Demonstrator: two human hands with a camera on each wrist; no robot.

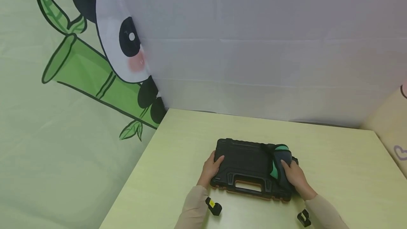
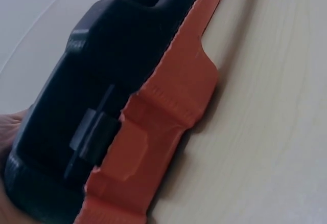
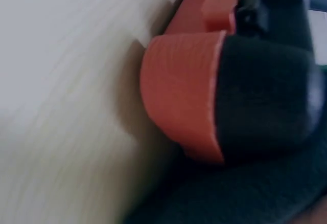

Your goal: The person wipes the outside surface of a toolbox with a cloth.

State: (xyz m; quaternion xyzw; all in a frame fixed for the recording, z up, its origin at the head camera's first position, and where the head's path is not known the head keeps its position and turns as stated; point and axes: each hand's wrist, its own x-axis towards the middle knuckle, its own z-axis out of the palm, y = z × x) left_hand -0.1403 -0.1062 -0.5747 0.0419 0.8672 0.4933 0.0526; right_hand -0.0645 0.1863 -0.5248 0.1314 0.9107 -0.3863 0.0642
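Note:
A black plastic carrying case (image 1: 243, 158) with an orange lower half lies flat on the table, its handle towards me. My left hand (image 1: 211, 167) holds the case's left end, thumb on the lid. In the left wrist view the case's black latch (image 2: 94, 134) sits against the orange rim. Over the right end of the case lies a dark padded fabric piece (image 1: 283, 162) with green panels. My right hand (image 1: 294, 174) grips it against that end, thumb on top; its other fingers are hidden. In the right wrist view dark fabric (image 3: 245, 193) runs along the case's corner (image 3: 184, 86).
The pale wooden table (image 1: 187, 133) extends around the case on all sides. A white sheet (image 1: 254, 45) hangs behind it, and a green panda-print cloth (image 1: 38, 133) is at the left. Small black mounts (image 1: 214, 207) sit near both sleeves.

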